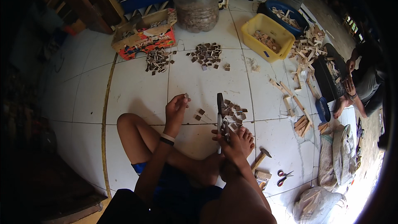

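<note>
My left hand point(175, 114) is raised above the floor, thumb and fingers pinching a small brownish square piece point(186, 97). My right hand point(233, 144), beside my bare foot, is closed around a long black and silver hand tool point(219, 110) resembling a stapler. Its exact kind is unclear, and my fingers partly hide it. Just beyond the foot lies a loose heap of small dark-brown and pale square pieces point(237, 114). Two or so similar pieces point(201, 111) lie apart between my hands.
Farther off are two piles of small squares point(207, 54), a red cardboard box point(145, 41), a clear plastic jar point(195, 6) and a yellow tub point(265, 37). Wood strips point(309, 49) spread at right near a seated person point(365, 79). A hammer point(261, 157) and scissors point(284, 177) lie right of my leg.
</note>
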Motion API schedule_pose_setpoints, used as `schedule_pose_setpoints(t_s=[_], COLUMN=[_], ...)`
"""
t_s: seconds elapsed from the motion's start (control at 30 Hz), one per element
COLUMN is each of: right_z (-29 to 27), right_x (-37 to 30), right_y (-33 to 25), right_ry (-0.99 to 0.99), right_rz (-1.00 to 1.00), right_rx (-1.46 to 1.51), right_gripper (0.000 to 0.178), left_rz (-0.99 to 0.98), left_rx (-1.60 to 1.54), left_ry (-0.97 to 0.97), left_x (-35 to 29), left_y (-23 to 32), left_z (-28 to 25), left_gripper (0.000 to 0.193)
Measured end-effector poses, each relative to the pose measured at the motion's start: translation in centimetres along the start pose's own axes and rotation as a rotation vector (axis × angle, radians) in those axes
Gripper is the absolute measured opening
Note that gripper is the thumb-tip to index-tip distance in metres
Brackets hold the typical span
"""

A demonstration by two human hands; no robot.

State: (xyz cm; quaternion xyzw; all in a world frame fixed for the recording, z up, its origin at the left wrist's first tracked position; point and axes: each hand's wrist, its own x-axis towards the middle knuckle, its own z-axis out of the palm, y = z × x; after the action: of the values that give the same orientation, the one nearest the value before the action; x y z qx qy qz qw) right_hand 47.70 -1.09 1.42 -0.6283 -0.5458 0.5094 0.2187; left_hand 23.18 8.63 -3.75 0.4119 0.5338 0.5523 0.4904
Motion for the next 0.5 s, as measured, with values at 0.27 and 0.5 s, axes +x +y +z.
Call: schedule_pose_setpoints(t_s=[0.27,0.5], right_z=[1.2,1.1], right_x=[0.2,-0.3], right_y=[1.5,1.4], right_ry=[-0.208,-0.224], right_rz=[-0.16,-0.127], right_rx=[0.34,0.404], right_gripper=[0.035,0.045], left_rz=[0.003,0.136], left_rx=[-0.401,-0.18], left_ry=[-0.065,-0.05], left_x=[-1.3,-2.9], left_y=[3.8,4.3], left_z=[2.7,4.9], left_gripper=[0.029,0.037])
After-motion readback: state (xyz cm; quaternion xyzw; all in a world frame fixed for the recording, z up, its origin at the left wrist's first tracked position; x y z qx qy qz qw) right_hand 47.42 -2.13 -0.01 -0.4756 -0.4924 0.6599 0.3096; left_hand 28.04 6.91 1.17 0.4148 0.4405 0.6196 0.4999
